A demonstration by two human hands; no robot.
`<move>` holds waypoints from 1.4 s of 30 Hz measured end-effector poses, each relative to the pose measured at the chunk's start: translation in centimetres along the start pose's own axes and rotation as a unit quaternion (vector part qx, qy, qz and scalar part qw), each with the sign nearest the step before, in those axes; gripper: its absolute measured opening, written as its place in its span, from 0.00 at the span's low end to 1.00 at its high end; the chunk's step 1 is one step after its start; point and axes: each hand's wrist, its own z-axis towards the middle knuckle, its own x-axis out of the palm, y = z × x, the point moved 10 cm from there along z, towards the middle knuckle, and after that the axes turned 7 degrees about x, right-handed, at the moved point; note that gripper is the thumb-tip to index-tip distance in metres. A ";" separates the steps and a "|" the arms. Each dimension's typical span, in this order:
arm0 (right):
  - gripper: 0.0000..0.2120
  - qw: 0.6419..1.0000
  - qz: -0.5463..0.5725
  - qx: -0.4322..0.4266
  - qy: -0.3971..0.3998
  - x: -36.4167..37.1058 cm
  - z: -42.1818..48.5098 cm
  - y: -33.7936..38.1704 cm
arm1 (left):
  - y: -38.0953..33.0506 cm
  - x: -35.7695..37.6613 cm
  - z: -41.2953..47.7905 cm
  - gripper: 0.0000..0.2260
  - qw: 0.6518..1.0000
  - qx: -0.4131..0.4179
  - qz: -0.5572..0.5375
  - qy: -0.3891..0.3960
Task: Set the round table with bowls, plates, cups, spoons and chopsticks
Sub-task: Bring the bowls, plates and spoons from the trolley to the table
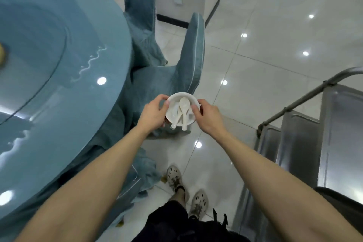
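I hold a white bowl (191, 100) in the air in front of me, above a covered chair. Inside it lie white ceramic spoons (184, 111), their handles sticking out over the near rim. My left hand (154, 111) grips the bowl's left side, thumb over the rim. My right hand (206, 115) grips the right side with its thumb on the rim. The round table (59, 65), under a blue cloth and a glass top, stands to my left.
Two chairs in blue covers (188, 55) stand by the table's right edge. A metal cart (306, 133) with a rail is at my right. Glossy tiled floor stretches ahead. A glass turntable (29, 49) sits on the table.
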 end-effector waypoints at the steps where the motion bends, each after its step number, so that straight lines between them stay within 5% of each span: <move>1: 0.16 1.000 -0.003 -0.011 0.008 1.1 0.7 1.3 | 1.0 -1.3 -0.1 0.07 1.000 -0.006 -0.001 -0.013; 22: 0.18 0.960 -0.075 -0.193 0.190 23.0 8.2 24.8 | 21.2 -21.3 -6.7 0.08 0.948 -0.209 -0.083 -0.224; 42: 0.12 0.821 -0.112 -0.387 0.404 39.4 7.6 40.4 | 27.9 -28.5 -17.4 0.08 0.786 -0.382 -0.123 -0.471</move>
